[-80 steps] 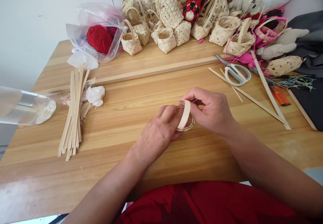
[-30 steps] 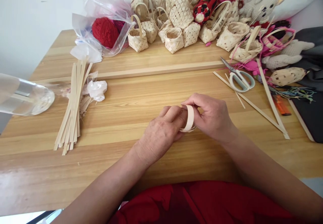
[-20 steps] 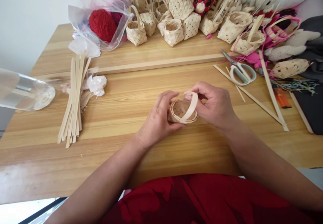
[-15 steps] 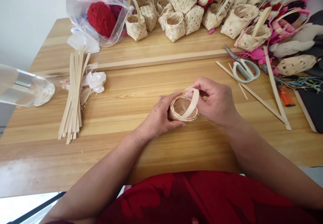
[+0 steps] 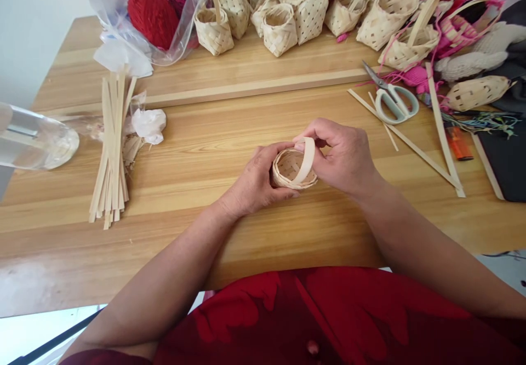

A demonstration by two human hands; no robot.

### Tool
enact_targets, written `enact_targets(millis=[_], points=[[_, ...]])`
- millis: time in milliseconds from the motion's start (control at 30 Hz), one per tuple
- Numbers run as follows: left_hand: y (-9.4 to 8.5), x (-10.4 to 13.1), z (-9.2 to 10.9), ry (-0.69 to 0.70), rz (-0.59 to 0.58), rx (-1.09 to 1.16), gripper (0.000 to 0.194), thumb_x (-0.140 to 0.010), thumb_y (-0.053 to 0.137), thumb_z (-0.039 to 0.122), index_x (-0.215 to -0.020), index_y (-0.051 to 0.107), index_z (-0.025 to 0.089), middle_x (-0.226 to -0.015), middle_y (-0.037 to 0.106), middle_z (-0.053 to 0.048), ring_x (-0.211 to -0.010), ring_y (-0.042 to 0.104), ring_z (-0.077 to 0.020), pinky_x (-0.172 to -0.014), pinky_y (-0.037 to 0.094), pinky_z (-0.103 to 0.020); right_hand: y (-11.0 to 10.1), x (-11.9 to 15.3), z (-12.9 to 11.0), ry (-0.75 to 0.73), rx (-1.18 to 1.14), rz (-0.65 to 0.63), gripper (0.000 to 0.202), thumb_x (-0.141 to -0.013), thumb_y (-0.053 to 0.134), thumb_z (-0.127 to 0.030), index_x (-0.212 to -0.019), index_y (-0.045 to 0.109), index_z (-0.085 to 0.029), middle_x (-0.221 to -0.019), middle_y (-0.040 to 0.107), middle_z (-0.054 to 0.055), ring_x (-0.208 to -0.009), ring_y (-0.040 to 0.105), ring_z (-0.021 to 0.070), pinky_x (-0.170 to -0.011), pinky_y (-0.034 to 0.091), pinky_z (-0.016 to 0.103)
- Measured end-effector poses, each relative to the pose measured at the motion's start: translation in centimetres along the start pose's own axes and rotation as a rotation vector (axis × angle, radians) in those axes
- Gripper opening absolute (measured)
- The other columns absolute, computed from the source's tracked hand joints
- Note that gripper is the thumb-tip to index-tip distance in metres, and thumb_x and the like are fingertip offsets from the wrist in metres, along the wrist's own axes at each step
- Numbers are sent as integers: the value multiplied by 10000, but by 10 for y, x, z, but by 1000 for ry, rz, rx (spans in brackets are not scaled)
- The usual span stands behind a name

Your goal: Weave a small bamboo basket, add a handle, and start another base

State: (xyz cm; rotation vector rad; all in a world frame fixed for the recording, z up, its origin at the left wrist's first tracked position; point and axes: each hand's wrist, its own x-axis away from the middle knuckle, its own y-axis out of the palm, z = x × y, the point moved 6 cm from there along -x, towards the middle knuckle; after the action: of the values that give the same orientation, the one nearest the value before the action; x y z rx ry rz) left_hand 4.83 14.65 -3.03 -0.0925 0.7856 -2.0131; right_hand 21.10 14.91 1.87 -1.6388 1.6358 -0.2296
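Note:
A small round woven basket [image 5: 283, 171] is held just above the wooden table [image 5: 197, 173], its opening facing up. My left hand [image 5: 261, 180] wraps round its left side, thumb along the near side and fingers at the far side. A pale flat strip [image 5: 306, 162] arches over the opening, its near end at the front rim. At the strip's far end, my right hand [image 5: 339, 154] pinches it between thumb and fingertips near the back right rim. The fingertips partly hide that end.
Scissors [image 5: 396, 102] and loose strips [image 5: 425, 157] lie to the right. Bundled strips [image 5: 110, 157], a white plastic scrap [image 5: 148, 125] and a clear bottle [image 5: 36, 137] are at the left. Woven baskets [image 5: 280, 30] and bagged red yarn [image 5: 153, 17] stand along the back.
The whole view has shifted slightly, so the table items appear a little higher and further left. Both hands keep their hold on the basket and strip, with hardly any change between them.

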Motion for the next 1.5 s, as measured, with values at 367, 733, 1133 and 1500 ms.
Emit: enact_targets(millis=[367,733,1133,1500], points=[[1,0,-1,35,5,-4,841,-714,908,426,-1426,524,194,-1368,662,-135,-1243,612,-312,-1056,480,-429,1,-2,1,39,-75,-4,129,-811,650,-118,-791,646,-245,-743,706,-16,-656,628,167,-654,479,310],[2,0,0,46,-4,-58,834,-692,920,434,-1393,534,197,-1338,666,-136,-1226,615,-317,-1048,479,-443,-3,3,-7,5,30,-41,104,-857,651,-181,-787,633,-255,-772,741,7,-684,658,183,-665,486,331],[3,1,0,18,2,-72,848,-688,909,343,-1424,516,189,-1383,657,-138,-1253,613,-312,-1077,470,-438,2,0,4,82,-37,-61,114,-784,675,-170,-721,608,-237,-683,676,-21,-607,567,157,-620,440,317],[5,0,-1,43,0,-97,843,-701,909,463,-1406,534,192,-1354,663,-151,-1250,606,-332,-1075,451,-467,-1,2,-5,44,90,-49,123,-844,654,-230,-728,632,-263,-643,661,-3,-588,579,192,-595,399,342]])
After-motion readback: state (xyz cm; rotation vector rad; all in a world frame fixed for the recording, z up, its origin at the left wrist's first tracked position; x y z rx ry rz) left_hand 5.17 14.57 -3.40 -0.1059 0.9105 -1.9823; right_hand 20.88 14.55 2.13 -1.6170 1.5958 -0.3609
